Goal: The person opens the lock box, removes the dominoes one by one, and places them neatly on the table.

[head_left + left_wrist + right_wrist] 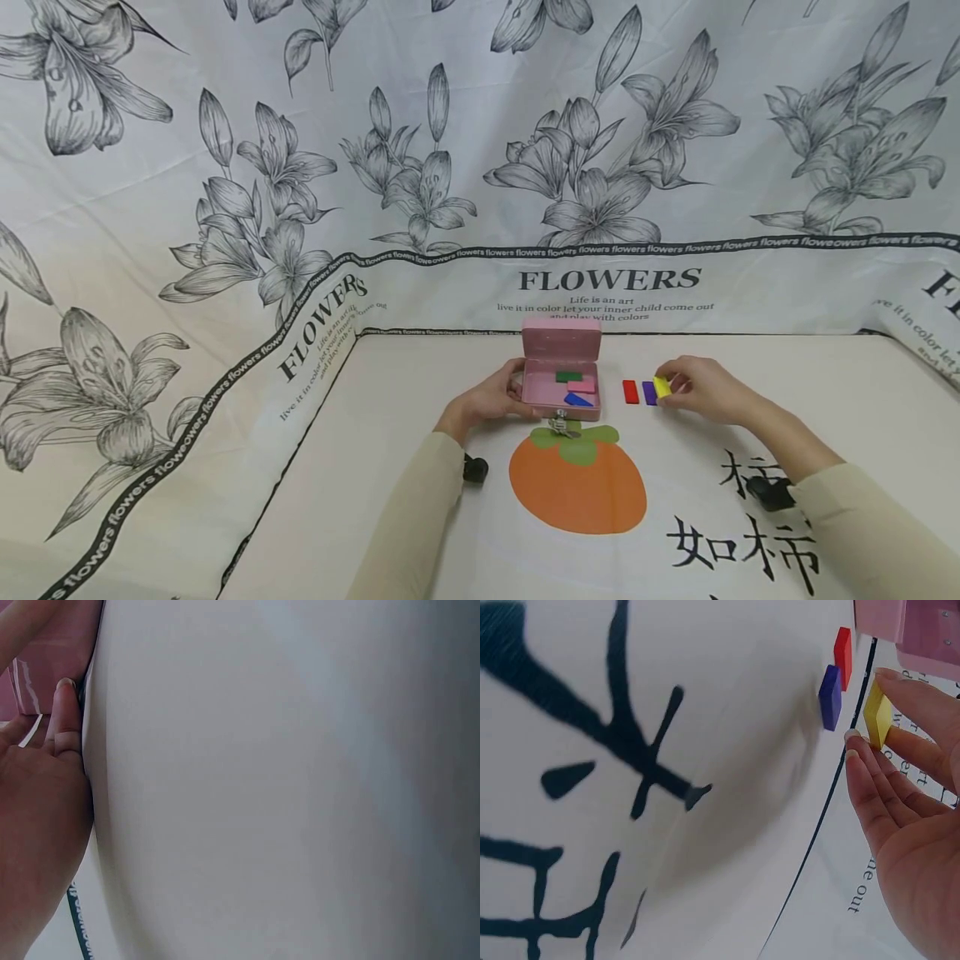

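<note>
A pink cash box (540,412) stands on the table with its lid (562,343) raised. Inside lie a green block (568,377), a pink block (581,387) and a blue block (577,400). My left hand (491,393) holds the box at its left side, fingers and thumb around the wall. Between thumb and fingers, my right hand (705,390) pinches a yellow block (878,712), to the right of the box. Just left of that block are a purple block (830,697) and a red block (843,658), both on the table.
Keys (561,425) hang at the box's front lock. The white tablecloth (420,375) bears a printed orange persimmon (577,487) and black characters (750,550). A flower-printed curtain (450,208) closes off the back and left.
</note>
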`<action>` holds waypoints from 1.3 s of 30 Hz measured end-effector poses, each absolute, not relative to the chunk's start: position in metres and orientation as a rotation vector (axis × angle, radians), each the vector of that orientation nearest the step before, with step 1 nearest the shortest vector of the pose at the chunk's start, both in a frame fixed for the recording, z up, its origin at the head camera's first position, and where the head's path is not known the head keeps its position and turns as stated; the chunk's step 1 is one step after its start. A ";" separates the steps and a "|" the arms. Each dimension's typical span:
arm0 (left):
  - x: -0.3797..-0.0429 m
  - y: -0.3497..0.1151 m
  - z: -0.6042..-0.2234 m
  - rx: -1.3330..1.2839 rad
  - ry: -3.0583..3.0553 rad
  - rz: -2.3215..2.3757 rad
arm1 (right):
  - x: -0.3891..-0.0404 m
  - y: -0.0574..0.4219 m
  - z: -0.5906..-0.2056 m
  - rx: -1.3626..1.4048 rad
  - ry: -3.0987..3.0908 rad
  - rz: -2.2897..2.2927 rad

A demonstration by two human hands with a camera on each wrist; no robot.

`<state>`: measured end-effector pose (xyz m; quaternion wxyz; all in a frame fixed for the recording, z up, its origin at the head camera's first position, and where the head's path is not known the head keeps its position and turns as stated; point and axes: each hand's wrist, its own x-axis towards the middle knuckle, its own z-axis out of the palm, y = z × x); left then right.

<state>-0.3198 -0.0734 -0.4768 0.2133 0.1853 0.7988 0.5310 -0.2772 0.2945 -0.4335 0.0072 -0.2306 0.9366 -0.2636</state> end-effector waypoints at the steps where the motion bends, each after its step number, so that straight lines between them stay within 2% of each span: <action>1: -0.319 -0.073 -0.476 0.515 2.215 1.476 | -0.278 0.296 -0.435 -0.719 2.932 -0.820; 39: -0.320 -0.073 -0.476 0.471 2.229 1.454 | -0.293 0.311 -0.456 -0.577 2.907 -0.768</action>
